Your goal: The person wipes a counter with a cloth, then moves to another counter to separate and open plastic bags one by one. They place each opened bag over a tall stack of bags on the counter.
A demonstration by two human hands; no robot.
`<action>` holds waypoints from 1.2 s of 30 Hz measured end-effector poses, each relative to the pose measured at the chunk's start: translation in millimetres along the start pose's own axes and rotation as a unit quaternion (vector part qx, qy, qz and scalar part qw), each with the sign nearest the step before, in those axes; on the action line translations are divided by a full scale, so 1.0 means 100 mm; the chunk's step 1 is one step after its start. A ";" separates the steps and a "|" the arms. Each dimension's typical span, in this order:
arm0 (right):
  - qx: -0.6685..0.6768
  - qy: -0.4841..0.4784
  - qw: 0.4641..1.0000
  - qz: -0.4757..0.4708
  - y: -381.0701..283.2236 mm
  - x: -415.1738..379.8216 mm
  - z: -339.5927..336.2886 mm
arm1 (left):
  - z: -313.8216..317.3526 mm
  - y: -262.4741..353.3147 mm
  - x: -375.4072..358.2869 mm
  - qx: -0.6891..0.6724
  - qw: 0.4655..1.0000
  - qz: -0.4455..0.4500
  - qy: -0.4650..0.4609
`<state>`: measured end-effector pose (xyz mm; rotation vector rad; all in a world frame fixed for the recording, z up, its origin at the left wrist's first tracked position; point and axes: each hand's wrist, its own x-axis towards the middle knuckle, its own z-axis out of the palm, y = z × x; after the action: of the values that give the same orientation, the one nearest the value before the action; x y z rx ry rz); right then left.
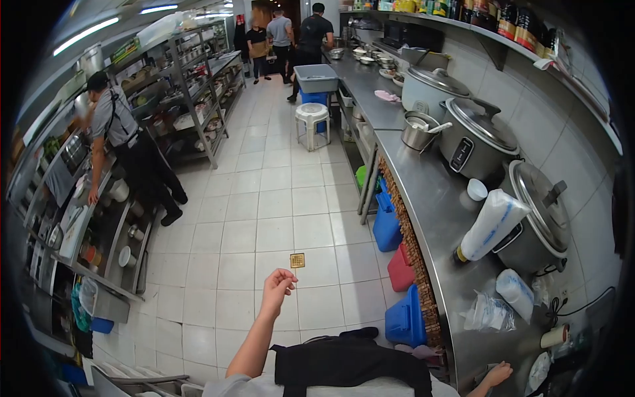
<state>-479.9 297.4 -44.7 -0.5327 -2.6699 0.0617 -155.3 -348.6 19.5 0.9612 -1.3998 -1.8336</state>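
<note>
My left hand [280, 288] hangs in the air over the tiled floor, its fingers curled in loosely and nothing visible in them. It is apart from any object; the floor drain [297, 260] appears just beyond it. At the lower right, my right hand [497, 375] is low over the near end of the steel counter [423, 192]. Its fingers look curled beside a greyish edge, and what they hold, if anything, is hidden. Clear plastic packets [489, 312] and a wrapped white roll [514, 294] lie farther up the counter from that hand.
Rice cookers [477, 129] and a steel pot [419, 135] line the counter. A long wrapped pack of cups [495, 225] lies there. Blue bins [407, 317] stand beneath. A white stool [312, 126] stands in the aisle. One person [126, 126] leans over the left shelving; others stand at the back.
</note>
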 end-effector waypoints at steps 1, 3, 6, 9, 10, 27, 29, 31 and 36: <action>0.073 0.048 0.996 0.019 0.04 0.00 0.02 | 0.01 -0.07 -0.04 -0.007 1.000 -0.013 0.000; -0.013 0.032 0.999 0.017 -0.04 -0.15 -0.21 | 0.12 -0.17 -0.11 -0.019 0.999 -0.040 -0.007; -0.147 0.046 0.987 -0.042 0.10 -0.32 -0.12 | 0.36 -0.24 -0.08 -0.003 0.996 -0.050 -0.072; -0.052 -0.066 0.996 -0.007 0.07 -0.09 -0.36 | 0.66 -0.19 0.01 0.001 0.990 -0.045 -0.132; -0.018 -0.097 0.992 0.079 -0.02 0.07 -0.39 | 0.80 -0.17 0.03 -0.002 0.986 -0.022 -0.163; 0.166 -0.005 0.917 -0.364 -2.53 -0.12 -0.63 | 1.13 -0.19 -0.12 0.031 0.969 -0.033 -0.244; 0.270 -0.022 0.876 -0.399 -2.83 -0.18 -0.98 | 1.11 -0.32 -0.05 0.040 0.966 -0.041 -0.252; 0.430 -0.103 0.802 -0.401 -3.20 -0.59 -1.43 | 1.14 -0.32 -0.08 0.056 0.959 -0.055 -0.274; 0.529 -0.228 0.540 -0.613 -3.79 -1.87 -1.80 | 1.59 -0.20 -0.04 -0.307 0.798 -0.260 -0.449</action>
<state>-385.0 -130.3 93.1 1.8738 -2.0971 1.3607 -288.6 -259.1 27.6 0.0649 -0.8378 -3.1422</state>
